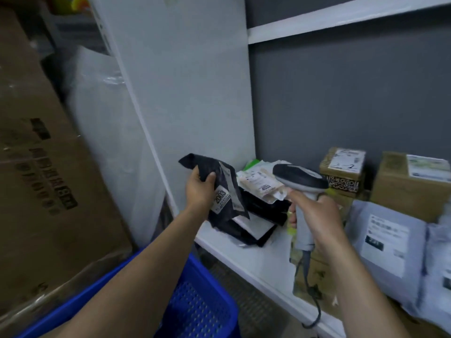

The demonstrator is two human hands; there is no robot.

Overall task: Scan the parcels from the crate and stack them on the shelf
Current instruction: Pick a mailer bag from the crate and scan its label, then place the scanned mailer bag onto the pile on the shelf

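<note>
Crumpled black plastic parcel (220, 191) gripped in left hand (199, 189), right hand (314, 213) clutching grey scanner (301, 189), white shelf (244, 254), blue mesh crate (202, 303).

Left forearm (146, 269) and right forearm (361, 284) bare to near edge; left hand (198, 191), right hand (317, 213) ungloved.

Crumpled black parcel (225, 201) tilted over white shelf (256, 259).

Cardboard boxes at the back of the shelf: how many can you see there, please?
2. A small labelled box stands behind the scanner; a larger box sits to its right, at the frame's edge. More may be hidden behind the right hand.
</note>
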